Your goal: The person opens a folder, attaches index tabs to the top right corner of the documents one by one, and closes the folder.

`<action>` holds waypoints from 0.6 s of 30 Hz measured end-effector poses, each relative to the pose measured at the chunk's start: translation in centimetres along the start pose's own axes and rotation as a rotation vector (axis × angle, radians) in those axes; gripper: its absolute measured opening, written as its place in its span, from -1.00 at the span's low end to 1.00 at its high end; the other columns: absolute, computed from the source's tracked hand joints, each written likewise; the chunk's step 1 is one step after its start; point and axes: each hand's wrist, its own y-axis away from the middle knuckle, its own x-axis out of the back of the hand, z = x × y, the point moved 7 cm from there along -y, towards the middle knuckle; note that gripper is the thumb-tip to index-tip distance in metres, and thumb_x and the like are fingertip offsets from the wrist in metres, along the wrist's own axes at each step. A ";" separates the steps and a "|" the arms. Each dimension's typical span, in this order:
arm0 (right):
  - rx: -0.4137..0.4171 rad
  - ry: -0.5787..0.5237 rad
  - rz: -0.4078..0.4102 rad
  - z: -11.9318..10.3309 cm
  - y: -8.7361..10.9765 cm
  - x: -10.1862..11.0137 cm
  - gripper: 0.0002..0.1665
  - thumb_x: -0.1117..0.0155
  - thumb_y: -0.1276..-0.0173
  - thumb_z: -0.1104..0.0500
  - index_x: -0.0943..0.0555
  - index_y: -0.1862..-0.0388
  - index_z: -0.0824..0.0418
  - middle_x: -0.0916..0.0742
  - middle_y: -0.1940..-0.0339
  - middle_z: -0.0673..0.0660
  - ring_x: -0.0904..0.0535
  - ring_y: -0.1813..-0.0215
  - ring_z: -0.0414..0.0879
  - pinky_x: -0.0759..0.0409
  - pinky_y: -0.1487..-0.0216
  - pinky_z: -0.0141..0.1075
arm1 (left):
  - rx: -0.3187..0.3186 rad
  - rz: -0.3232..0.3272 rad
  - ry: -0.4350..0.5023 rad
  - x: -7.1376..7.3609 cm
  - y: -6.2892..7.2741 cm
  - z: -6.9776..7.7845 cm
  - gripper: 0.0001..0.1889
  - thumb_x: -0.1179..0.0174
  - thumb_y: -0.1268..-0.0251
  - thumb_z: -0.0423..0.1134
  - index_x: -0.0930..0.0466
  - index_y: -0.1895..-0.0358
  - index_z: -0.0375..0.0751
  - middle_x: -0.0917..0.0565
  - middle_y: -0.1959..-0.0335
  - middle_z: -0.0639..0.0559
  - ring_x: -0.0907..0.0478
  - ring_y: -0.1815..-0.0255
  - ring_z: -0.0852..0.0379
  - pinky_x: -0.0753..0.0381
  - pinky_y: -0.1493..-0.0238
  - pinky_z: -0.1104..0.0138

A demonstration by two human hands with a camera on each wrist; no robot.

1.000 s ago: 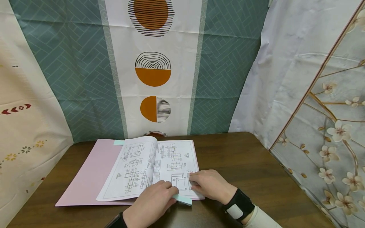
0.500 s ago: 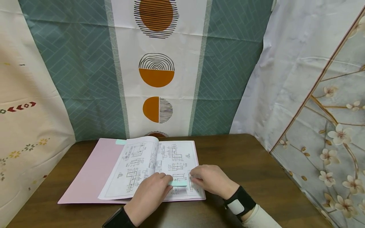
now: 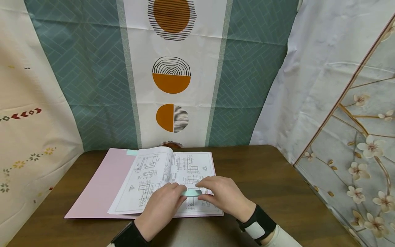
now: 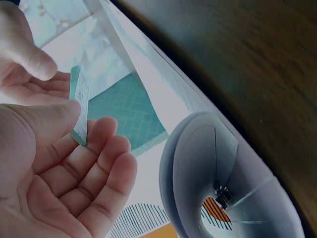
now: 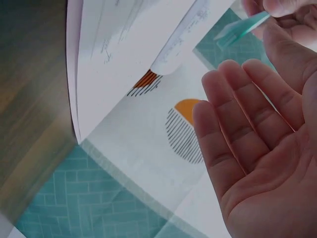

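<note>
My left hand (image 3: 162, 209) pinches a small mint-green sticky-note pad (image 3: 192, 192) between thumb and fingers, above the right-hand page of an open booklet (image 3: 154, 181). In the left wrist view the pad (image 4: 80, 101) shows a pale printed face and green edges. My right hand (image 3: 226, 199) is at the pad's free end, thumb and index finger parted on either side of it. The right wrist view shows the right hand's (image 5: 267, 134) fingers nearly straight. Whether its fingertips touch the pad is hard to tell. Technical line drawings cover both booklet pages, and the left page curls up.
Under the booklet lies a pink folder cover (image 3: 95, 195), spread to the left. A mint-green strip (image 3: 132, 152) sticks at its top edge. The brown wooden table (image 3: 259, 171) extends to the right. Patterned cloths (image 3: 169, 85) hang behind and at both sides.
The left hand has lifted the sticky-note pad from the page's lower edge up over the page and levelled it. The right hand has left the page's right side and come to the pad's end.
</note>
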 end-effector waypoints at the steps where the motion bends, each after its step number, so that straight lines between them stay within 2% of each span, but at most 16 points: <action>1: 0.008 0.006 -0.001 -0.1 0.0 -0.2 -0.58 -0.69 -0.37 -0.04 -0.85 -0.13 0.06 -0.87 0.00 -0.09 -0.79 0.00 -0.21 -0.76 -0.04 -0.24 | -0.006 0.003 0.003 0.0 0.0 0.1 -0.81 -0.58 -0.36 -0.23 -0.76 0.11 -0.11 -0.70 0.31 0.13 -0.64 0.28 0.14 -0.64 0.29 0.23; 9: 0.022 -0.002 -0.018 -0.3 0.1 -0.6 -0.67 -0.72 -0.35 0.04 -0.87 -0.05 0.03 -0.86 0.08 -0.11 -0.75 0.09 -0.28 -0.72 0.06 -0.33 | -0.031 -0.002 0.004 -0.4 0.1 0.4 -0.81 -0.58 -0.36 -0.22 -0.75 0.12 -0.10 -0.71 0.32 0.14 -0.66 0.29 0.12 -0.64 0.32 0.21; 18: 0.019 0.010 -0.033 -0.2 0.1 -0.9 -0.68 -0.74 -0.33 0.07 -0.88 -0.03 0.02 -0.84 0.11 -0.13 -0.74 0.12 -0.28 -0.71 0.08 -0.35 | -0.042 -0.004 -0.006 -0.4 0.2 0.6 -0.81 -0.58 -0.38 -0.20 -0.76 0.09 -0.11 -0.72 0.31 0.14 -0.66 0.29 0.14 -0.66 0.29 0.23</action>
